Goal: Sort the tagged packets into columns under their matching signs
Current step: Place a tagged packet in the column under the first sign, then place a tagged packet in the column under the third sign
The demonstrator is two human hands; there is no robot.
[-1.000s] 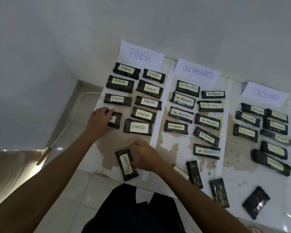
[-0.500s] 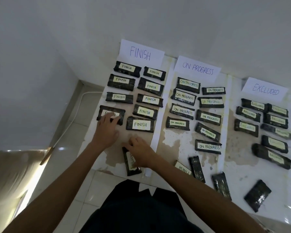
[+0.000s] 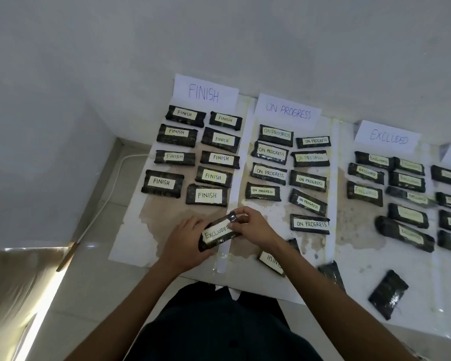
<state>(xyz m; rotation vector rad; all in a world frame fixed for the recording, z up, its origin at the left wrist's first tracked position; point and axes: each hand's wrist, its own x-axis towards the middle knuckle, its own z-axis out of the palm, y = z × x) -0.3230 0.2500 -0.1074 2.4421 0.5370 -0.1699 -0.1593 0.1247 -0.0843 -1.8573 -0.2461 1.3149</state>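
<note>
The left hand point(image 3: 185, 243) had its grip curled round the EXCLUDED packet point(image 3: 216, 234); the right hand point(image 3: 255, 227) pinched its far end

Plain black garment point(image 3: 219, 334) (dark throughout), forearms point(image 3: 136, 300) bare.

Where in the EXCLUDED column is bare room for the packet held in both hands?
Free: the patch under the lowest left EXCLUDED packet, between the white strip and the long tilted packet. Free too: the sheet between that tilted packet and the lone packet below. Crowded: the column's right side.
</note>
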